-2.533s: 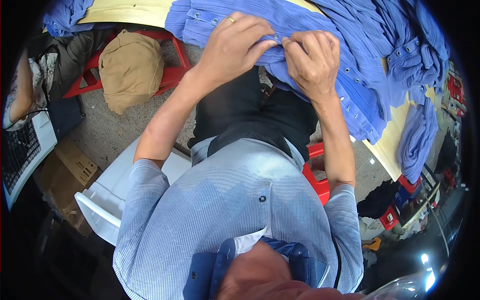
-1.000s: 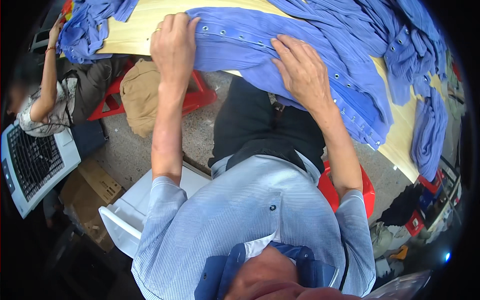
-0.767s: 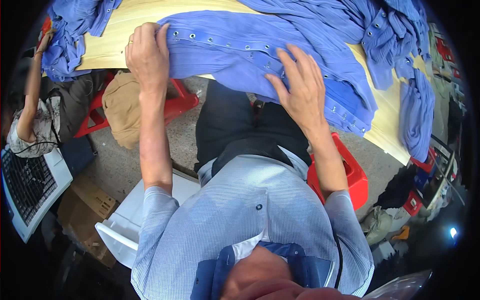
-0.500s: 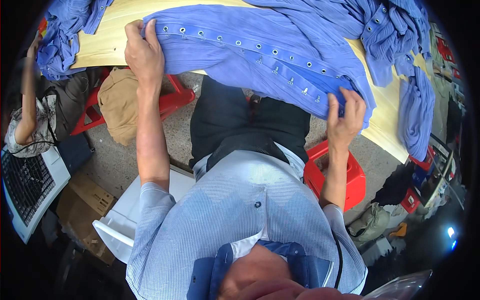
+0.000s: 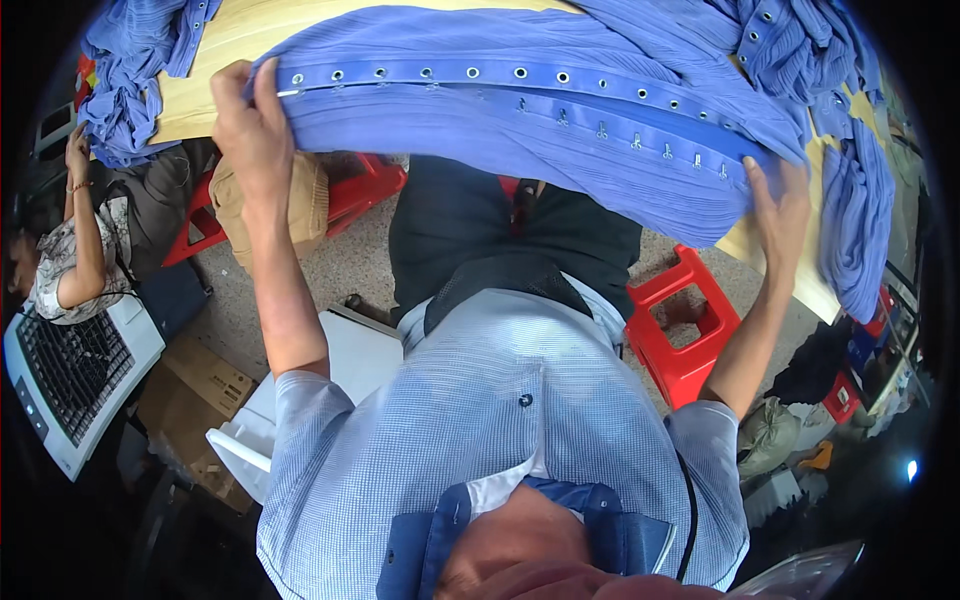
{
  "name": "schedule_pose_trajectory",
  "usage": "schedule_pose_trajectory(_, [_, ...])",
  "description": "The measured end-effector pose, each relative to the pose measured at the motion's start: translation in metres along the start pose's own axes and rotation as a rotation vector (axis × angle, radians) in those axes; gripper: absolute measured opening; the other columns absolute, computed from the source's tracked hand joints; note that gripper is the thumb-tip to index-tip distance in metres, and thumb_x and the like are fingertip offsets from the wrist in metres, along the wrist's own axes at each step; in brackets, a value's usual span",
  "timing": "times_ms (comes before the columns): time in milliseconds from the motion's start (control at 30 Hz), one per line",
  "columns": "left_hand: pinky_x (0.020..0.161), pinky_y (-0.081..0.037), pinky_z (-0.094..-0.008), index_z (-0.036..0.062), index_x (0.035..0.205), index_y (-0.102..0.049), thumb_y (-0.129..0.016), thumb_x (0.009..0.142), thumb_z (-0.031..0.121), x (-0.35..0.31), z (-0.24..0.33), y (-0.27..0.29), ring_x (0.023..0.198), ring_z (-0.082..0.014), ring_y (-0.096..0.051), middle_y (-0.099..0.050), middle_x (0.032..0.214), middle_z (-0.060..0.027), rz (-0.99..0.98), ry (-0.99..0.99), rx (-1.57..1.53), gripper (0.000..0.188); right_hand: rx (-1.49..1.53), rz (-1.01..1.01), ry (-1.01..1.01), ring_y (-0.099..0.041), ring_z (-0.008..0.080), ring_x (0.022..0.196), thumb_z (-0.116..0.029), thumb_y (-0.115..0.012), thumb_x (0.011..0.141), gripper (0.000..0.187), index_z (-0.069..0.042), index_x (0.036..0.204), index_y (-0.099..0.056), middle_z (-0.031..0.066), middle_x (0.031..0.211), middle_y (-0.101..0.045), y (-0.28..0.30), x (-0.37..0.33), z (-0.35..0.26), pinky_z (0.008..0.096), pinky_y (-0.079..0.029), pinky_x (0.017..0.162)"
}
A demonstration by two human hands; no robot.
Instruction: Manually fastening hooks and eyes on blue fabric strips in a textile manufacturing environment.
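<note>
A blue ribbed garment [image 5: 430,125] is stretched sideways across the near edge of the table. Along it run a band of metal eyelets [image 5: 520,73] and, just below, a strip of small metal hooks [image 5: 637,141]. The two strips lie together at the left and gape apart toward the right. My left hand [image 5: 252,125] pinches the garment's left end, thumb and fingers closed at the eyelet band. At the right end my right hand [image 5: 782,205] grips the cloth near the last hooks, its fingertips partly hidden behind the fabric.
More blue garments [image 5: 800,50] lie heaped at the far right, one hanging over the table [image 5: 190,108] edge; another pile [image 5: 120,90] is at the left. A person [image 5: 85,235] sits at the left. Red stools [image 5: 685,325] and a white chair [image 5: 240,445] stand below.
My hands have moved apart, the right one farther right, the left slightly left. The garment is now pulled straighter, with its hook strip more exposed.
</note>
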State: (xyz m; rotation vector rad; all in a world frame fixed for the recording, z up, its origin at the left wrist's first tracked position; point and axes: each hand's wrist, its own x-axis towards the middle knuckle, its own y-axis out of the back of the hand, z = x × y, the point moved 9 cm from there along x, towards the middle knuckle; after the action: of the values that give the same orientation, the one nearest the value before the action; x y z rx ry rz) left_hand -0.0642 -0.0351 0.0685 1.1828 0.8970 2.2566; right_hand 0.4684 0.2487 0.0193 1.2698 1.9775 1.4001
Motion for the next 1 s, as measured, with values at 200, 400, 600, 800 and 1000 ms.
schedule_pose_trajectory(200, [0.072, -0.059, -0.0466, 0.0019, 0.115, -0.065, -0.076, 0.109, 0.019, 0.001, -0.004, -0.028, 0.080, -0.0435, -0.075, -0.075, 0.091, -0.0238, -0.211, -0.092, 0.110, 0.021, -0.120, -0.035, 0.101, -0.060, 0.0409, 0.122, -0.024, -0.086, 0.098, 0.044, 0.007, 0.126, -0.072, 0.0231, 0.125, -0.066, 0.011, -0.004, 0.021, 0.0440, -0.046, 0.110])
schedule_pose_trajectory(400, [0.074, -0.058, -0.0474, 0.0048, 0.114, -0.066, -0.080, 0.106, 0.022, -0.019, -0.015, -0.041, 0.084, -0.0424, -0.075, -0.076, 0.094, -0.0213, -0.218, -0.014, 0.183, 0.024, 0.100, -0.105, 0.006, -0.060, 0.0337, 0.110, -0.013, -0.080, 0.103, 0.033, 0.009, 0.125, -0.068, 0.0187, 0.114, -0.061, 0.006, -0.010, 0.031, 0.0357, -0.046, 0.102])
schedule_pose_trajectory(600, [0.081, -0.055, -0.0446, 0.0081, 0.123, -0.071, -0.084, 0.096, 0.011, -0.010, 0.040, -0.014, 0.101, -0.0378, -0.071, -0.073, 0.110, -0.0129, -0.014, -0.265, 0.293, 0.030, 0.036, 0.067, 0.102, -0.071, 0.0357, 0.112, -0.010, -0.076, 0.106, 0.024, 0.003, 0.126, -0.076, 0.0196, 0.120, -0.076, 0.004, -0.016, 0.010, 0.0421, -0.053, 0.099])
schedule_pose_trajectory(800, [0.071, -0.057, -0.0301, 0.0023, 0.107, -0.075, -0.089, 0.092, 0.003, -0.023, 0.128, -0.063, 0.082, -0.0196, -0.070, -0.074, 0.101, -0.0068, -0.234, -0.312, -0.343, 0.021, 0.004, 0.137, 0.151, -0.071, 0.0391, 0.108, -0.009, -0.074, 0.107, 0.020, 0.002, 0.123, -0.078, 0.0193, 0.116, -0.077, -0.005, -0.014, 0.004, 0.0453, -0.054, 0.097])
schedule_pose_trajectory(1000, [0.080, -0.056, -0.0417, 0.0066, 0.105, -0.071, -0.086, 0.092, 0.009, -0.045, 0.113, -0.097, 0.092, -0.0303, -0.070, -0.067, 0.098, -0.0092, -0.547, -0.340, -0.480, 0.019, -0.110, 0.166, 0.191, -0.072, 0.0414, 0.110, -0.012, -0.075, 0.106, 0.022, 0.000, 0.124, -0.078, 0.0200, 0.120, -0.077, 0.007, -0.012, 0.008, 0.0471, -0.054, 0.098])
